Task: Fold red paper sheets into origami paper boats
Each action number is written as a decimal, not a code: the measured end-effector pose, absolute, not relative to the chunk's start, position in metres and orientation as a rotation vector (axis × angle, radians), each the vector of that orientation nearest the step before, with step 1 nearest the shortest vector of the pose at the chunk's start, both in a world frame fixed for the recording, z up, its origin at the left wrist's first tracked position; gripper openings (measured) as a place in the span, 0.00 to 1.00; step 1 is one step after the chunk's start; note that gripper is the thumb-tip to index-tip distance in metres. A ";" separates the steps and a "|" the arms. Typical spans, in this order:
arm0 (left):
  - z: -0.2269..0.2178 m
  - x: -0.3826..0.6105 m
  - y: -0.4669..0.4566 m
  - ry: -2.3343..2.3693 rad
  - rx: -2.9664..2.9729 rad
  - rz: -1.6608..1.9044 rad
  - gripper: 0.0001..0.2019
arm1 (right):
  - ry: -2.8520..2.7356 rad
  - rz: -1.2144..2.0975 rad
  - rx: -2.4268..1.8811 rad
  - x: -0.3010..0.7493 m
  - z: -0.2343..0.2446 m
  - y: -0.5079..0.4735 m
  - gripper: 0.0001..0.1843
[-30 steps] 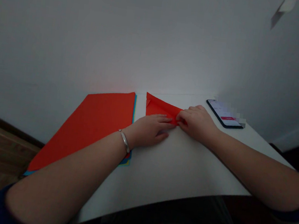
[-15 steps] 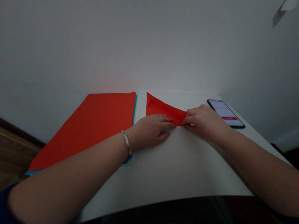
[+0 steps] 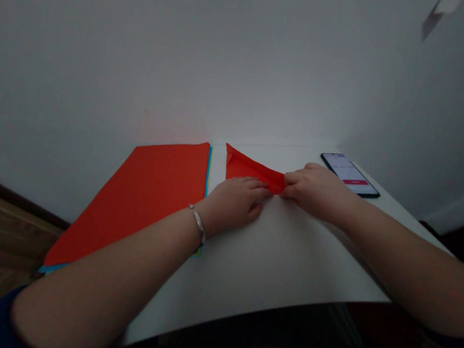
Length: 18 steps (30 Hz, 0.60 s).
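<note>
A folded sheet of red paper [image 3: 253, 168] lies on the white table, its far long edge turned up in a raised flap. My left hand [image 3: 237, 203] rests flat on the near part of this sheet, fingers stretched out to the right and covering some of it. At the sheet's right end, my right hand [image 3: 308, 189] pinches the corner of the flap between thumb and fingers. The fingertips of the two hands are close together but apart. A silver bracelet [image 3: 200, 226] circles my left wrist.
Left of my hands is a stack of coloured paper [image 3: 147, 186], red on top with blue and yellow edges showing beneath. A phone [image 3: 351, 175] with its screen lit lies at the back right. Behind the table [image 3: 281, 258] stands a grey-white wall [image 3: 228, 56].
My right hand has shifted very slightly left at the paper's corner, its fingers curling in more. The left hand stays on the sheet almost unmoved.
</note>
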<state>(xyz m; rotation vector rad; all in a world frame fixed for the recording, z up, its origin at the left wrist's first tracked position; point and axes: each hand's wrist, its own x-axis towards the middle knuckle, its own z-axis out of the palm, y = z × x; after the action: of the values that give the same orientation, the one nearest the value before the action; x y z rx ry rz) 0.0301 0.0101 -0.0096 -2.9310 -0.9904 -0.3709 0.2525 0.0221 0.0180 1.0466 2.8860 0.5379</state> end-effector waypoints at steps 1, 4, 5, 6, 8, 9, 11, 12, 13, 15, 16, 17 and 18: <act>-0.009 0.030 0.010 -0.987 -2.933 -0.371 0.18 | 2.860 0.520 1.067 0.253 0.020 0.022 0.11; -0.007 0.027 0.010 -0.993 -2.950 -0.365 0.18 | 2.769 0.454 1.131 0.254 0.027 0.020 0.12; -0.006 0.026 0.010 -0.995 -2.958 -0.363 0.18 | 2.741 0.449 1.151 0.254 0.029 0.020 0.12; -0.006 0.026 0.011 -0.998 -2.966 -0.362 0.18 | 2.722 0.450 1.168 0.254 0.030 0.019 0.12; -0.006 0.025 0.012 -0.994 -2.982 -0.363 0.18 | 2.706 0.460 1.187 0.254 0.031 0.018 0.13; -0.006 0.025 0.012 -0.989 -2.988 -0.367 0.18 | 2.707 0.463 1.187 0.254 0.030 0.017 0.13; -0.007 0.027 0.012 -0.978 -2.993 -0.377 0.18 | 2.719 0.471 1.182 0.252 0.028 0.015 0.13; -0.007 0.028 0.012 -0.975 -2.991 -0.384 0.18 | 2.722 0.481 1.184 0.250 0.026 0.013 0.14; -0.008 0.029 0.011 -0.974 -2.988 -0.389 0.18 | 2.726 0.489 1.194 0.248 0.025 0.012 0.15; -0.009 0.032 0.010 -0.977 -2.982 -0.397 0.19 | 2.697 0.495 1.257 0.243 0.022 0.008 0.18; -0.009 0.033 0.009 -0.985 -2.981 -0.398 0.19 | 2.692 0.479 1.290 0.240 0.021 0.007 0.19; -0.009 0.033 0.009 -0.995 -2.978 -0.398 0.20 | 2.687 0.460 1.320 0.239 0.020 0.006 0.19; -0.010 0.033 0.008 -1.006 -2.976 -0.396 0.20 | 2.679 0.441 1.345 0.237 0.020 0.005 0.19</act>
<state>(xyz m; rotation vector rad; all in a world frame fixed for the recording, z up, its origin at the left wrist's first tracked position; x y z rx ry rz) 0.0333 0.0082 -0.0095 -2.9760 -1.0058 -0.3962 0.2371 0.0049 0.0202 1.3454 2.6788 0.4412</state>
